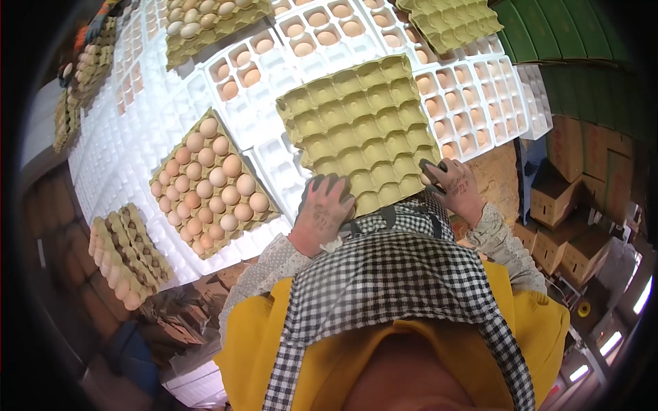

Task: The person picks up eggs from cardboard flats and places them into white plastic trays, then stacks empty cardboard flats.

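An empty yellow-green pulp egg tray [360,130] lies in front of me, over white foam egg trays. My left hand [322,211], in a worn glove with dark fingertips, is closed on its near left corner. At the near right corner, my right hand [458,190] grips the rim in a matching glove. Left of the empty tray stands a pulp tray full of brown eggs [205,185]. White foam trays with brown eggs in their cells [469,106] sit just beyond my right hand.
More foam trays [123,157] cover the surface to the left. A loaded egg tray [130,257] stands at the near left edge. Another empty pulp tray [449,24] lies far right. Cardboard boxes [555,195] are stacked at right. A co-worker's gloved hand [66,72] shows far left.
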`<action>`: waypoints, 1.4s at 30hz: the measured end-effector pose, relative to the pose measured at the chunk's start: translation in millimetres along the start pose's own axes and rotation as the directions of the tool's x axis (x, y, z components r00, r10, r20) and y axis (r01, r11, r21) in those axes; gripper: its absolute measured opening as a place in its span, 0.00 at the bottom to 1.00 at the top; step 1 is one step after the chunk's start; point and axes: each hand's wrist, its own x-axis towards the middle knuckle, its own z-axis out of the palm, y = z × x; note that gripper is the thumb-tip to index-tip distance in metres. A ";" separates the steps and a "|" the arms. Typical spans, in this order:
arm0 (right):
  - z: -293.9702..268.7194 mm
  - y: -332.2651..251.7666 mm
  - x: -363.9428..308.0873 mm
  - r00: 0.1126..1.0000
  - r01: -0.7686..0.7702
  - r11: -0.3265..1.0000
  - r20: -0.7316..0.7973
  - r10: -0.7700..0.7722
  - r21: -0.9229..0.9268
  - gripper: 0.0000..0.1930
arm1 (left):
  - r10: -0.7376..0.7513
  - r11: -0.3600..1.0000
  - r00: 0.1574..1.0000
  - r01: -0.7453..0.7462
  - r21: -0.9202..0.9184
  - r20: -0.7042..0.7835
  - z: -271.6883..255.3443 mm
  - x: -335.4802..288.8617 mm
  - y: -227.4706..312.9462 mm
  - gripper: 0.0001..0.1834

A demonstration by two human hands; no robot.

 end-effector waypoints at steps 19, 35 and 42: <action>-39.5 -52.7 255.8 0.893 0.401 0.821 -0.373 -0.252 0.407 0.26 | -0.596 0.774 0.339 0.002 -0.633 -0.728 -36.2 35.1 -100.4 0.28; -31.1 46.2 92.5 0.991 -0.073 0.951 0.131 0.035 0.300 0.42 | -0.766 0.594 0.622 0.585 -0.552 -0.165 4.9 30.4 -95.2 0.32; -51.4 27.4 90.5 0.947 0.098 0.875 -0.314 0.065 0.475 0.35 | -0.882 0.329 0.407 0.167 -0.929 -0.239 -23.8 30.2 -54.1 0.31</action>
